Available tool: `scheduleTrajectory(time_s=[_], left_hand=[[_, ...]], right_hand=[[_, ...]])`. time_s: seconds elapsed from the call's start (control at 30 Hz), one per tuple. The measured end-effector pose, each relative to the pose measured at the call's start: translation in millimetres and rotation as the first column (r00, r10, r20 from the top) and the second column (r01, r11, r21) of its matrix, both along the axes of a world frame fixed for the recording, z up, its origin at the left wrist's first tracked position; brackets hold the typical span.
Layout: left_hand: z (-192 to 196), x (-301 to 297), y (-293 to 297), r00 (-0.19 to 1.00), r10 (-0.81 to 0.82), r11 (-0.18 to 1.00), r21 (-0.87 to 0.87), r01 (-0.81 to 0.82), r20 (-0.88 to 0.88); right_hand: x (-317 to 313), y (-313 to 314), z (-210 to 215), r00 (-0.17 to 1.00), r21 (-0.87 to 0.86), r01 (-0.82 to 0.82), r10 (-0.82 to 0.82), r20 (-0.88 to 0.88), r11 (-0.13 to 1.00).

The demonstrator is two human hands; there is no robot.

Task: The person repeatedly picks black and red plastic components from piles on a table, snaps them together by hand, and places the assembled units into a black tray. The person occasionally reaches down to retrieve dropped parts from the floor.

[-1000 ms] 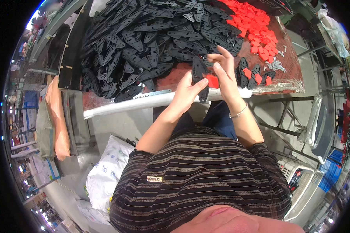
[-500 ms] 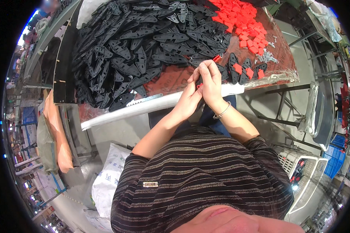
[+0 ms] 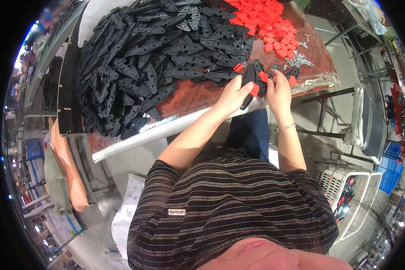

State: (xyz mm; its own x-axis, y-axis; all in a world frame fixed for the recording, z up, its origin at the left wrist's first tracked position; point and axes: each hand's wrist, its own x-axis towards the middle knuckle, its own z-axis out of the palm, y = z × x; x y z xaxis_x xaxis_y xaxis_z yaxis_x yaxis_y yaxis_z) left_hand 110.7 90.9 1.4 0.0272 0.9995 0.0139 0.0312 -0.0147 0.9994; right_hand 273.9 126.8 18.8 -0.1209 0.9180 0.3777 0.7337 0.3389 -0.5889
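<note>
The left hand has its grip clamped on a black plastic part, while the right hand pinches a red insert against it.

red pile: cut off at top | left hand: fingertips hidden behind black part

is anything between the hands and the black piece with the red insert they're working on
Nothing visible. The left hand already grips the black plastic piece, and the right hand touches its red insert from the other side. The heap of black pieces and the red inserts lie farther back on the table.
</note>
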Motion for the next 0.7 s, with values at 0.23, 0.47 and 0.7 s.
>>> scheduleTrajectory(time_s=[0.23, 0.47, 0.7], left_hand=[[-0.9, 13.0, 47.8, 0.981, 0.086, 0.996, 0.036, -0.081, -0.172], [4.9, 26.2, 57.4, 0.768, 0.106, 0.993, 0.103, -0.052, -0.631], [7.6, 41.2, 43.6, 0.622, 0.172, 0.969, 0.246, 0.034, -0.764]], right_hand=[[-13.8, -6.1, 3.8, 0.937, -0.202, -0.116, 0.04, -0.346, 0.973], [28.3, 7.5, 11.3, 0.965, 0.021, 0.239, -0.235, -0.114, 0.971], [61.2, 22.5, -3.0, 0.93, 0.104, 0.334, -0.345, 0.126, 0.937]])
